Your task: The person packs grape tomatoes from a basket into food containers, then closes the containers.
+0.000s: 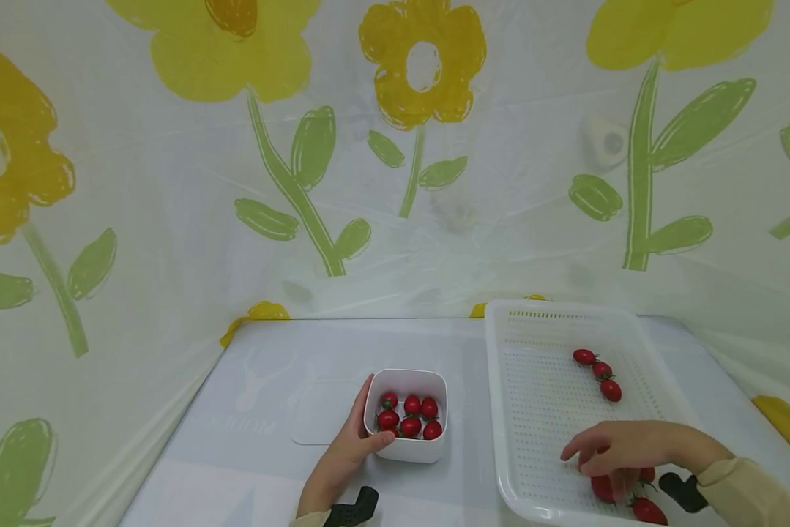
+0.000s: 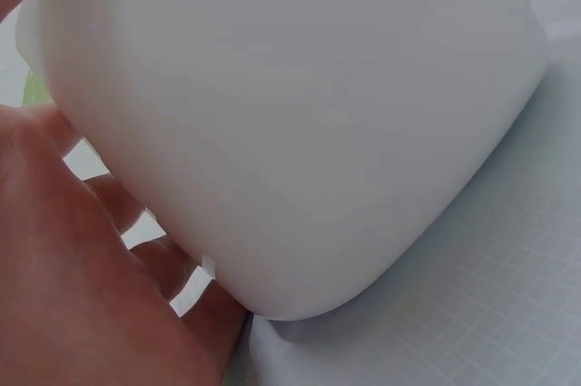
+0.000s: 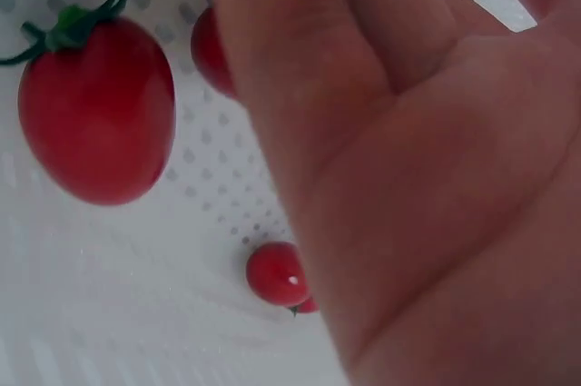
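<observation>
While your left hand (image 1: 343, 455) grips the near left side of the white bowl (image 1: 408, 446), its thumb curled on the rim and its fingers (image 2: 136, 259) pressed against the outer wall, the bowl stands near the middle of the worktop (image 1: 263, 454) with several cherry tomatoes (image 1: 409, 416) inside. Your right hand (image 1: 621, 448) hovers palm down over the near end of the white perforated tray (image 1: 533, 410), which sits along the worktop's right edge. Its fingers (image 3: 300, 86) are loosely spread and hold nothing; a few tomatoes (image 1: 607, 489) lie just beneath them at the tray's near right corner. Three more tomatoes (image 1: 599, 372) lie in a short row towards the tray's far right side. A clear flat lid (image 1: 318, 417) lies just left of the bowl.
</observation>
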The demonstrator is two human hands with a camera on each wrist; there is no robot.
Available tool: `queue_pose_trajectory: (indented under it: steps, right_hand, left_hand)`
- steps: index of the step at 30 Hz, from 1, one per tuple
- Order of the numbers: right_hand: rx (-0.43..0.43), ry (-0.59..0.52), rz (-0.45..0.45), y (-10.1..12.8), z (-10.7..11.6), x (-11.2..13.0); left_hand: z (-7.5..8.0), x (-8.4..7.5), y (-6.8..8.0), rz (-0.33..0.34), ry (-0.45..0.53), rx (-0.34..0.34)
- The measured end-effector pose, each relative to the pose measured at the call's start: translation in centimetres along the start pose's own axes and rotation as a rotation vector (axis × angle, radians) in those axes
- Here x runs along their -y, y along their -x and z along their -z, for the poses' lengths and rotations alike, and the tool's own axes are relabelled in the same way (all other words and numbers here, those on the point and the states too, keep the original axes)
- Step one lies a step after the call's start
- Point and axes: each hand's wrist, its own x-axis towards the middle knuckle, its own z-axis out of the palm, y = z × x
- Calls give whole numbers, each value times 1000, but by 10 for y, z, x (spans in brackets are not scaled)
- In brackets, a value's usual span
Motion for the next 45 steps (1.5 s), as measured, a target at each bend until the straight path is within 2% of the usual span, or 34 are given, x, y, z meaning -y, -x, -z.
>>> queue_pose_trajectory:
  steps: [6, 19, 28, 34, 39, 45]
  right_hand:
    - [-29, 72, -40, 5, -2, 1]
    - [-45, 146, -94, 2, -13, 5]
    - [-73, 237, -212, -3, -22, 8]
    - [-92, 286, -238, -4, -25, 10]
    - [-85, 286, -182, -4, -22, 8]
    - [-61, 230, 18, -3, -10, 7]
  left_hand:
    - [1, 1, 0, -1, -2, 2]
    - [0, 1, 0, 8, 1, 1]
    - [0, 1, 0, 3, 1, 0]
    - [0, 1, -1, 7, -10, -7]
    - [0, 1, -1, 8, -5, -7]
    - [0, 0, 0, 0, -1, -6]
